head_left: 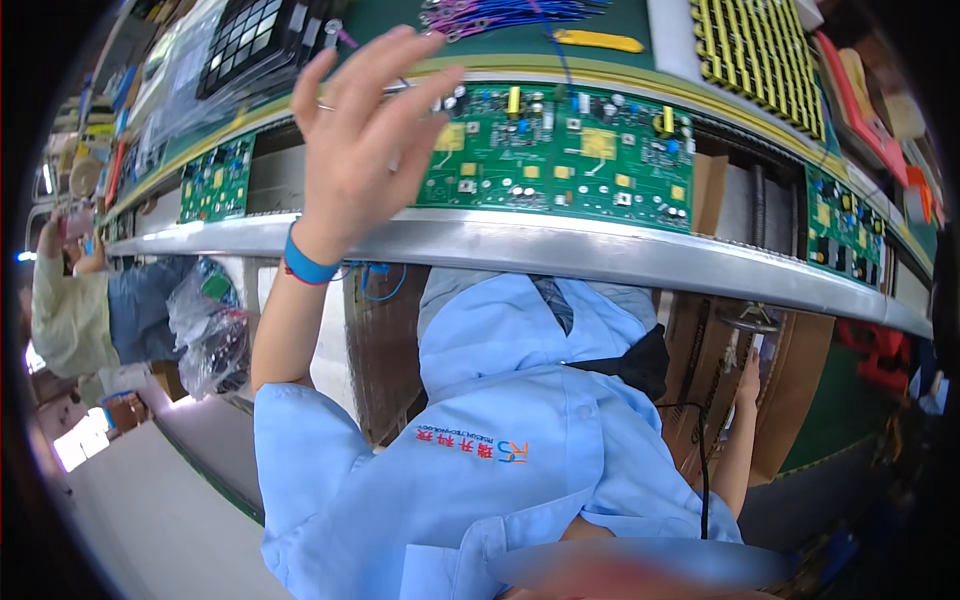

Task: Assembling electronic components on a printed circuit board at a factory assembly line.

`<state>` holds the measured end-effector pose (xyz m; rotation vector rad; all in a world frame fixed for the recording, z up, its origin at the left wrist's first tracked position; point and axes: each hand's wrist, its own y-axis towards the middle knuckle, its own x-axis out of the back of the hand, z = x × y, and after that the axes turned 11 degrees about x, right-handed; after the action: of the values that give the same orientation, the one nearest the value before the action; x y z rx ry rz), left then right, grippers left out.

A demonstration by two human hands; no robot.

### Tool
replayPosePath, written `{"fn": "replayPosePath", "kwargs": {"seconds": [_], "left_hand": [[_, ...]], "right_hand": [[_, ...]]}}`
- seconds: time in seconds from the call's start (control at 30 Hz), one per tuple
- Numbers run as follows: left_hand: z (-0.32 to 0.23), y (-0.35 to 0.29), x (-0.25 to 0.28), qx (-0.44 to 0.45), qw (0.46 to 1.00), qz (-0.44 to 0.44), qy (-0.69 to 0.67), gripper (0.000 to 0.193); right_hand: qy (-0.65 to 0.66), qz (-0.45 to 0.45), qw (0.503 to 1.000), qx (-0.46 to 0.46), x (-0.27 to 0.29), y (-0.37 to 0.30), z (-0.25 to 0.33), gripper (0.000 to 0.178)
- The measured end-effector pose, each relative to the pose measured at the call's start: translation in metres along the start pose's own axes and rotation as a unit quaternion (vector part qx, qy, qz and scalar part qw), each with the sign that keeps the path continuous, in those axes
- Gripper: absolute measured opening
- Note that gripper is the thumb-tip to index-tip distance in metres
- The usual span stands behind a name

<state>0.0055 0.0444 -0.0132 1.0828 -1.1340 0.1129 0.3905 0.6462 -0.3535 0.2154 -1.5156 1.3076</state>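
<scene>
My left hand (365,145) is raised over the left end of a green circuit board (560,185), its fingers spread and nothing visible between them. A blue band (308,262) circles that wrist. The board carries yellow, blue and black parts and sits along a metal rail (480,235); my hand hides its left end. Low on the right, my right hand (749,382) hangs below the rail beside a cardboard box (797,390). Its fingers are small and partly hidden, so I cannot make out their grip.
More green boards lie on the line at left (217,180) and right (845,225). Beyond are blue wires (520,14), a yellow tool (598,40), a block of yellow-and-black parts (760,60) and a black gridded tray (245,42). A co-worker (75,310) stands far left.
</scene>
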Motion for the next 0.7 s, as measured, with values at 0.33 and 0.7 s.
{"fn": "replayPosePath", "kwargs": {"seconds": [0.33,0.7], "left_hand": [[0.041,-0.023,0.012,0.069,0.996,-0.059,0.011,0.041],[0.034,-0.024,-0.014,0.074,0.997,-0.029,-0.022,0.038]], "right_hand": [[-0.083,-0.068,0.993,0.052,-0.018,0.008,-0.024,0.063],[0.266,-0.164,0.948,-0.058,-0.022,0.013,-0.049,0.057]]}}
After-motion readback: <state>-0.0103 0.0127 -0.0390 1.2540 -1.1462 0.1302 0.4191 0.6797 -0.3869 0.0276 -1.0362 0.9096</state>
